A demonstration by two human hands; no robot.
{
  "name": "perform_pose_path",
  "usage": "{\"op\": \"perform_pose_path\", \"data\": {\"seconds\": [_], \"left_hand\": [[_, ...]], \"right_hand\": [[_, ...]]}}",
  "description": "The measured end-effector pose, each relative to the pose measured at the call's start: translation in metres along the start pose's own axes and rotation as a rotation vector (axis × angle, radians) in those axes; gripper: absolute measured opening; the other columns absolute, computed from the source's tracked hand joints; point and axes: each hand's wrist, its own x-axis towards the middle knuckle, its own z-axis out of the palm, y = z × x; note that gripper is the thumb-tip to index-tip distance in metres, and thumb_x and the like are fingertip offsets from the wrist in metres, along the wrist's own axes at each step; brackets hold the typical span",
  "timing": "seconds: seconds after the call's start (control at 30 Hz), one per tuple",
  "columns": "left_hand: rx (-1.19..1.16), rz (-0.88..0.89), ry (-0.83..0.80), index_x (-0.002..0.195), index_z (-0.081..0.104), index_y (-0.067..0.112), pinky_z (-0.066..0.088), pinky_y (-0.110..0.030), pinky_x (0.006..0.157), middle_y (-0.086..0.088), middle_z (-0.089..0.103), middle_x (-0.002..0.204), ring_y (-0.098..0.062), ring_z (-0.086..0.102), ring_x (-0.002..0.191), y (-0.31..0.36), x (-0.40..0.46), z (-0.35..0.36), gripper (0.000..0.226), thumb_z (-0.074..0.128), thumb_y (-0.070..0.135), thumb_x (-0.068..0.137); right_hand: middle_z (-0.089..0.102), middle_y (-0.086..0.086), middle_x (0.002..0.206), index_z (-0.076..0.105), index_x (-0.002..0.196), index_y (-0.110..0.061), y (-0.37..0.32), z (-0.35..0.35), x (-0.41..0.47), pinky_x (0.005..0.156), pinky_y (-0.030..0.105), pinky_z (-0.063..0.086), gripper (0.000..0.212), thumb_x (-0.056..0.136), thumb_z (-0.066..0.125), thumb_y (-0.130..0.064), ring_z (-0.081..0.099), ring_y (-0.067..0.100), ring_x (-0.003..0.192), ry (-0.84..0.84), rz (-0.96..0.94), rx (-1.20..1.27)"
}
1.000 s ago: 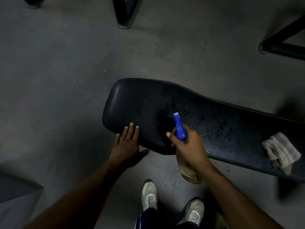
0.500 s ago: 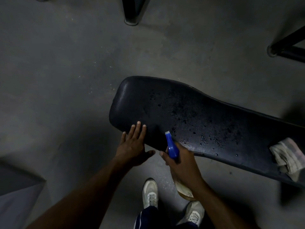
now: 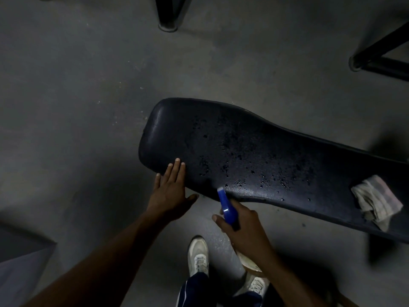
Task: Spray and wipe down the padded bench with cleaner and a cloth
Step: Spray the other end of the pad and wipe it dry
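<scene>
Spraying step looked about finished: right hand (image 3: 241, 224) gripped the spray bottle (image 3: 228, 209) at the droplet-covered padded bench (image 3: 254, 151), left hand (image 3: 170, 191) lay flat and open on its near edge, and next move called for grabbing the cloth (image 3: 374, 200) lying on the bench's right end.

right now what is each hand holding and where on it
The right hand holds the spray bottle around its neck, below the blue head. The left hand holds nothing; it rests flat on the bench edge.

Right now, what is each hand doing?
Left hand: open, flat on the bench edge.
Right hand: closed around the spray bottle.
</scene>
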Motion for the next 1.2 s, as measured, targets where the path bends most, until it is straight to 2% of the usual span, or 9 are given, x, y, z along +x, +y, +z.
{"op": "perform_pose_path", "data": {"seconds": [0.1, 0.23, 0.47, 0.57, 0.67, 0.83, 0.97, 1.17, 1.2], "left_hand": [[-0.093, -0.1, 0.115, 0.157, -0.011, 0.02, -0.001, -0.046, 0.123, -0.002, -0.019, 0.164, -0.021, -0.011, 0.152, -0.007, -0.004, -0.001, 0.099, 0.051, 0.06, 0.091], [-0.107, -0.227, 0.16, 0.156, -0.012, 0.017, 0.003, -0.047, 0.124, -0.004, -0.016, 0.165, -0.022, -0.006, 0.153, -0.029, -0.01, -0.002, 0.1, 0.051, 0.059, 0.091], [-0.065, -0.266, 0.16, 0.156, -0.013, 0.017, 0.003, -0.046, 0.124, -0.006, -0.016, 0.165, -0.023, -0.006, 0.153, -0.061, -0.014, -0.007, 0.1, 0.048, 0.062, 0.091], [-0.056, -0.238, 0.16, 0.156, -0.015, 0.017, 0.002, -0.045, 0.124, -0.005, -0.017, 0.165, -0.023, -0.006, 0.153, -0.066, -0.012, -0.008, 0.1, 0.044, 0.065, 0.09], [-0.053, -0.198, 0.174, 0.156, -0.013, 0.017, 0.002, -0.044, 0.124, -0.005, -0.017, 0.165, -0.023, -0.006, 0.153, -0.066, -0.008, -0.01, 0.099, 0.043, 0.066, 0.09], [-0.036, -0.137, 0.15, 0.156, -0.013, 0.017, 0.002, -0.046, 0.124, -0.005, -0.019, 0.165, -0.022, -0.009, 0.153, -0.059, 0.0, -0.016, 0.097, 0.041, 0.066, 0.092], [-0.038, -0.103, 0.142, 0.156, -0.015, 0.017, -0.001, -0.046, 0.124, -0.005, -0.022, 0.164, -0.022, -0.011, 0.153, -0.051, 0.003, -0.019, 0.097, 0.04, 0.066, 0.092], [-0.022, -0.06, 0.133, 0.155, -0.017, 0.016, -0.001, -0.045, 0.124, -0.006, -0.023, 0.163, -0.022, -0.014, 0.152, -0.043, 0.009, -0.028, 0.097, 0.039, 0.066, 0.093], [-0.018, -0.053, 0.128, 0.155, -0.017, 0.016, -0.001, -0.046, 0.124, -0.006, -0.023, 0.163, -0.022, -0.014, 0.152, -0.04, 0.01, -0.031, 0.097, 0.039, 0.065, 0.093]], "right_hand": [[0.058, -0.011, 0.068, 0.055, 0.093, -0.03, -0.014, 0.004, 0.013, 0.059, 0.016, 0.042, 0.025, 0.09, 0.075, -0.045, 0.057, 0.002, 0.06, -0.082, -0.071, -0.116], [0.05, -0.013, 0.066, 0.048, 0.089, -0.035, -0.039, 0.019, 0.031, 0.057, 0.015, 0.036, 0.028, 0.089, 0.077, -0.037, 0.051, -0.001, 0.058, -0.124, -0.135, -0.158], [0.052, -0.012, 0.066, 0.048, 0.085, -0.036, -0.075, 0.039, 0.06, 0.059, 0.023, 0.043, 0.028, 0.089, 0.075, -0.035, 0.05, 0.002, 0.059, -0.11, -0.171, -0.128], [0.059, -0.005, 0.068, 0.047, 0.083, -0.034, -0.082, 0.04, 0.07, 0.064, 0.041, 0.055, 0.025, 0.086, 0.069, -0.046, 0.061, 0.017, 0.064, -0.055, -0.17, -0.088], [0.066, 0.004, 0.072, 0.051, 0.083, -0.031, -0.089, 0.034, 0.081, 0.07, 0.047, 0.058, 0.031, 0.08, 0.063, -0.06, 0.069, 0.025, 0.07, -0.002, -0.136, -0.046], [0.068, 0.005, 0.072, 0.058, 0.083, -0.021, -0.096, 0.017, 0.095, 0.074, 0.047, 0.057, 0.027, 0.088, 0.075, -0.041, 0.067, 0.024, 0.072, 0.045, -0.087, -0.035], [0.069, 0.002, 0.072, 0.059, 0.086, -0.024, -0.101, 0.008, 0.1, 0.071, 0.043, 0.058, 0.031, 0.082, 0.07, -0.053, 0.068, 0.022, 0.072, 0.089, -0.07, -0.009], [0.071, 0.004, 0.072, 0.063, 0.087, -0.019, -0.105, -0.002, 0.094, 0.058, 0.014, 0.047, 0.02, 0.09, 0.077, -0.034, 0.068, 0.007, 0.062, 0.14, -0.038, 0.05], [0.072, 0.003, 0.072, 0.064, 0.09, -0.02, -0.104, -0.005, 0.092, 0.059, 0.014, 0.047, 0.018, 0.09, 0.077, -0.033, 0.069, 0.006, 0.062, 0.151, -0.029, 0.088]]}}
